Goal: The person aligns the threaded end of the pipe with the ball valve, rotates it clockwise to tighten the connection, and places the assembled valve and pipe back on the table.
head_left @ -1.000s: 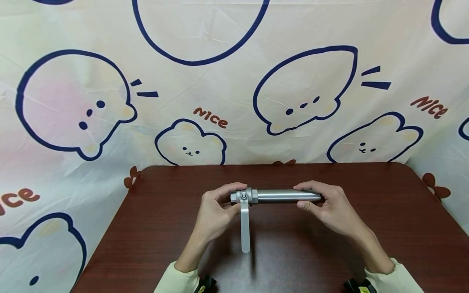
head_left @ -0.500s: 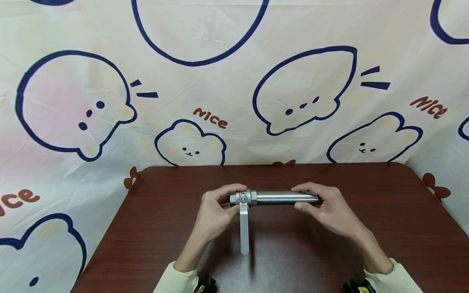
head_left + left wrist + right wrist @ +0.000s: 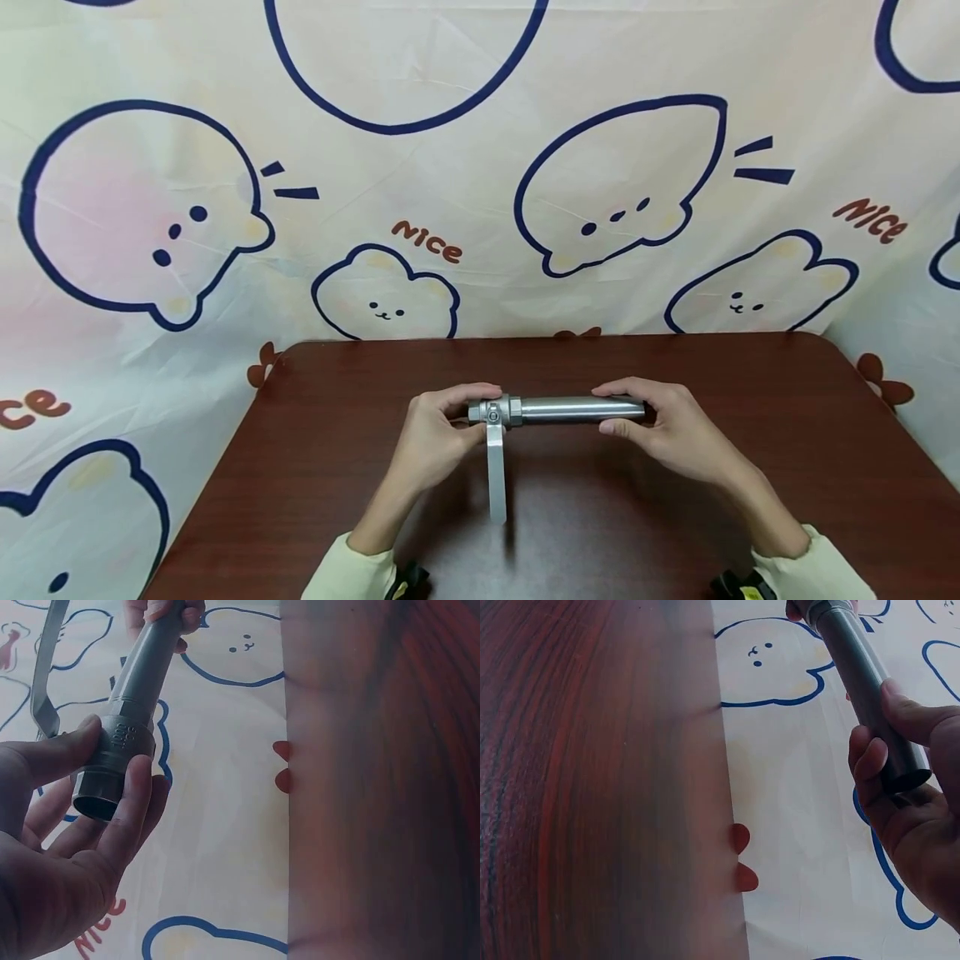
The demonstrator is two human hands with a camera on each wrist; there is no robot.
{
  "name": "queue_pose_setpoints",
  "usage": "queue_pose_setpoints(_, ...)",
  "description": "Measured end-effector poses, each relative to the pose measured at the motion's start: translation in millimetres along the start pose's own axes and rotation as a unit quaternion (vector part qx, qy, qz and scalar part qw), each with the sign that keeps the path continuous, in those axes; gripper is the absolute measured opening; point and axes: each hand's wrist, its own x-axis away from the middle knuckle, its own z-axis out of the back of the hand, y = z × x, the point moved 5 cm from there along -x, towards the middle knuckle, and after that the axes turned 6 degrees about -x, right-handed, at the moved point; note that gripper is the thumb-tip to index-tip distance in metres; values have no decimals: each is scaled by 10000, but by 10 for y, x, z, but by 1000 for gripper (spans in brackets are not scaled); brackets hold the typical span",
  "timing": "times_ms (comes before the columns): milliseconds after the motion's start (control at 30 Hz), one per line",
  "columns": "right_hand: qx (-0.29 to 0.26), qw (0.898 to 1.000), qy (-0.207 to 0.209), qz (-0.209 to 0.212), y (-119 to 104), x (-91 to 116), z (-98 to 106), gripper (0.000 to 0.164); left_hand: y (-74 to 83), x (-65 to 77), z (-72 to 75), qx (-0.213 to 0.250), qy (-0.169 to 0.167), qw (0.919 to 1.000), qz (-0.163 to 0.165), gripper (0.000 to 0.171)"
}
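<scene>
A steel ball valve [image 3: 495,410] is joined end to end with a smooth metal pipe [image 3: 573,409], held level above the table. My left hand [image 3: 435,437] grips the valve body, thumb on the near side and fingers on the far side. The valve's flat lever handle [image 3: 497,475] points toward me. At the pipe's other end, my right hand [image 3: 675,429] holds it between thumb and fingers. The left wrist view shows the open, hollow end of the valve [image 3: 97,796] facing the palm. In the right wrist view the pipe's end [image 3: 907,778] lies inside the curled fingers.
A dark brown wooden table [image 3: 337,500] spreads under both hands, its rounded far corners against a pale cloth backdrop [image 3: 480,183] printed with blue cartoon outlines. Black wrist straps and light sleeves [image 3: 352,575] show at the bottom edge.
The valve and pipe have shifted slightly toward me and a little left in the head view, both hands keeping their hold. The right hand has moved slightly left and down with the pipe.
</scene>
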Motion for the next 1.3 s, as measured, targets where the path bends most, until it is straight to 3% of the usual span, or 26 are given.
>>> queue_pose_setpoints(200, 122, 9999, -61, 43, 40, 20, -6, 39, -58, 14, -5, -38, -103, 9999, 66, 46)
queue_pose_setpoints(533, 106, 9997, -148, 155, 118, 80, -59, 40, -134, 27, -57, -334, -332, 9988, -104, 43)
queue_pose_setpoints(867, 149, 9996, -234, -95, 197, 104, -97, 41, -184, 30, -91, -410, -362, 9985, 1, 43)
queue_pose_setpoints(1300, 219, 9978, -612, -117, 350, 129, -167, 40, -344, 35, -169, -731, -751, 9942, 246, 39)
